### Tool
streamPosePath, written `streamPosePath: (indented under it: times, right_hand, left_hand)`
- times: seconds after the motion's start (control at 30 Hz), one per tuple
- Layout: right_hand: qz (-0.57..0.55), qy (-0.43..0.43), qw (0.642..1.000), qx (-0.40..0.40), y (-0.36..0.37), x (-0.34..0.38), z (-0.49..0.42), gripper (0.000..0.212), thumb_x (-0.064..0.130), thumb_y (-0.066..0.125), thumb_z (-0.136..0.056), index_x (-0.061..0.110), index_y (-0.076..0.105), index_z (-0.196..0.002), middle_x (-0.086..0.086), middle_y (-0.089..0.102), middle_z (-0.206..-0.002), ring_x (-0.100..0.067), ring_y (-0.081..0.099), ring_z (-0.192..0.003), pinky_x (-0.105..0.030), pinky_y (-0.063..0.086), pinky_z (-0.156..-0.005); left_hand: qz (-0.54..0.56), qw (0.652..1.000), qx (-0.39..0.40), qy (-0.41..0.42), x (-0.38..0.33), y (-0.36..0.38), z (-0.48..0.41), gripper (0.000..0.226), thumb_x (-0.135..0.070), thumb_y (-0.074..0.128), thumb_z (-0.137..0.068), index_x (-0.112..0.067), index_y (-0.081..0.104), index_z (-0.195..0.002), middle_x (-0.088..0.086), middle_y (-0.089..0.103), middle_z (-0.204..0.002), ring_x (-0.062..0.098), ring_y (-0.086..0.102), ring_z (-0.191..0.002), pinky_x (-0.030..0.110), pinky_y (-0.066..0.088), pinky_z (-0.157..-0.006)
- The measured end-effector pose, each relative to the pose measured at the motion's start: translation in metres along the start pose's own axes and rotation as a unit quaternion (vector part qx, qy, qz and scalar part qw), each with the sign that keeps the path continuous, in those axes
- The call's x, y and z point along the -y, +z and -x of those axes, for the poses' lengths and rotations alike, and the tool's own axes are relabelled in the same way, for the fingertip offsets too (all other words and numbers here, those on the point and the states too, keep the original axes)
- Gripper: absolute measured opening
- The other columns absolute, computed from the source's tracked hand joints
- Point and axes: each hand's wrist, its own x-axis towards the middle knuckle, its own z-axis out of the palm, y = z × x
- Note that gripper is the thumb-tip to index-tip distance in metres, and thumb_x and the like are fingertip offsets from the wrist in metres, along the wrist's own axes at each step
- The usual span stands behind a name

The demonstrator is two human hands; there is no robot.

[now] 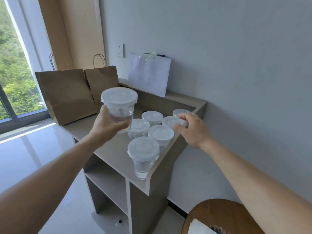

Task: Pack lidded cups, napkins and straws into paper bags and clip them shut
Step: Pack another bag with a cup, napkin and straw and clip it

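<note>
My left hand [108,125] grips a clear lidded cup [119,103] with a little water in it, lifted above the counter [108,149]. My right hand [190,129] pinches the lid rim of another lidded cup [171,121] that stands on the counter. Several more lidded cups stand around it; the nearest one [143,152] is at the counter's front corner. Two brown paper bags stand at the counter's far left, a large one [67,93] and a smaller one [102,81] behind it. No straws are visible.
A white bag [148,75] leans on the wall on the counter's raised back ledge. A round wooden table [219,215] with white napkins [197,228] on it is at the bottom right. Open shelves sit under the counter. A window fills the left.
</note>
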Motion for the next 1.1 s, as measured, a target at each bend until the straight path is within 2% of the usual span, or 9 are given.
streamPosePath:
  times: [0.27, 0.4, 0.47, 0.63, 0.73, 0.83, 0.93, 1.03, 1.1]
  right_hand:
    - [0.031, 0.096, 0.994, -0.041, -0.068, -0.067, 0.047, 0.049, 0.041, 0.062, -0.091, 0.015, 0.055, -0.133, -0.004, 0.054, -0.136, -0.02, 0.052, -0.124, -0.031, 0.039, -0.101]
    - [0.054, 0.163, 0.984, -0.047, -0.103, -0.106, 0.094, 0.049, 0.04, 0.061, -0.093, 0.014, 0.053, -0.134, -0.006, 0.051, -0.138, -0.022, 0.051, -0.124, -0.034, 0.039, -0.104]
    - [0.059, 0.196, 0.977, -0.063, -0.117, -0.126, 0.12, 0.049, 0.041, 0.062, -0.092, 0.015, 0.053, -0.134, -0.004, 0.051, -0.139, -0.021, 0.051, -0.125, -0.033, 0.039, -0.104]
    - [0.075, 0.281, 0.953, -0.091, -0.142, -0.169, 0.185, 0.052, 0.043, 0.059, -0.093, 0.018, 0.051, -0.137, -0.002, 0.05, -0.141, -0.019, 0.048, -0.129, -0.034, 0.039, -0.104]
    - [0.092, 0.323, 0.937, -0.095, -0.148, -0.186, 0.22, 0.05, 0.04, 0.054, -0.096, 0.017, 0.046, -0.141, -0.002, 0.047, -0.144, -0.02, 0.047, -0.131, -0.036, 0.039, -0.104]
    - [0.079, 0.35, 0.928, -0.104, -0.146, -0.189, 0.249, 0.056, 0.051, 0.048, -0.096, 0.019, 0.043, -0.143, 0.0, 0.046, -0.145, -0.017, 0.047, -0.13, -0.036, 0.039, -0.106]
    - [0.022, 0.363, 0.931, -0.034, -0.137, -0.181, 0.271, 0.074, 0.068, 0.049, -0.088, 0.028, 0.033, -0.148, 0.006, 0.035, -0.152, -0.014, 0.039, -0.135, -0.033, 0.034, -0.105]
    - [0.007, 0.385, 0.923, 0.025, -0.127, -0.173, 0.283, 0.09, 0.072, 0.061, -0.078, 0.033, 0.026, -0.15, 0.006, 0.029, -0.154, -0.015, 0.034, -0.138, -0.03, 0.031, -0.102]
    - [0.018, 0.396, 0.917, 0.041, -0.124, -0.169, 0.288, 0.1, 0.074, 0.067, -0.07, 0.034, 0.024, -0.151, 0.006, 0.028, -0.154, -0.016, 0.033, -0.139, -0.03, 0.031, -0.101]
  left_hand:
    - [0.053, 0.983, 0.161, 0.075, -0.11, 0.106, -0.02, 0.07, -0.026, 0.082, -0.064, -0.011, 0.053, -0.125, 0.004, 0.074, -0.103, 0.019, 0.072, -0.098, 0.049, 0.053, -0.097]
    - [0.089, 0.969, 0.219, 0.073, -0.127, 0.192, 0.019, 0.06, -0.029, 0.081, -0.061, -0.007, 0.061, -0.114, 0.012, 0.073, -0.099, 0.029, 0.071, -0.097, 0.041, 0.056, -0.089]
    - [0.112, 0.96, 0.247, 0.077, -0.125, 0.233, 0.047, 0.051, -0.028, 0.079, -0.058, -0.012, 0.065, -0.104, 0.012, 0.073, -0.095, 0.03, 0.071, -0.094, 0.038, 0.058, -0.08]
    - [0.097, 0.929, 0.355, 0.038, -0.095, 0.315, 0.114, 0.07, -0.047, 0.08, -0.058, -0.013, 0.06, -0.116, 0.005, 0.07, -0.107, 0.022, 0.069, -0.1, 0.046, 0.057, -0.089]
    - [0.1, 0.908, 0.405, 0.032, -0.069, 0.348, 0.157, 0.071, -0.046, 0.085, -0.065, -0.025, 0.05, -0.124, -0.005, 0.068, -0.113, 0.012, 0.068, -0.102, 0.036, 0.058, -0.086]
    - [0.101, 0.881, 0.463, 0.004, -0.043, 0.369, 0.197, 0.074, -0.04, 0.086, -0.066, -0.029, 0.045, -0.127, -0.008, 0.066, -0.114, 0.01, 0.069, -0.098, 0.027, 0.06, -0.074]
    - [0.066, 0.848, 0.526, 0.02, -0.028, 0.382, 0.224, 0.072, -0.04, 0.083, -0.062, -0.025, 0.046, -0.121, -0.003, 0.066, -0.106, 0.012, 0.069, -0.087, 0.039, 0.062, -0.068]
    - [0.057, 0.809, 0.579, 0.085, -0.025, 0.391, 0.239, 0.065, -0.031, 0.081, -0.059, -0.022, 0.052, -0.117, -0.001, 0.063, -0.103, 0.014, 0.067, -0.085, 0.042, 0.06, -0.069]
    - [0.039, 0.792, 0.601, 0.101, -0.023, 0.395, 0.246, 0.068, -0.034, 0.079, -0.053, -0.023, 0.052, -0.115, -0.003, 0.056, -0.106, 0.013, 0.063, -0.09, 0.036, 0.059, -0.07]
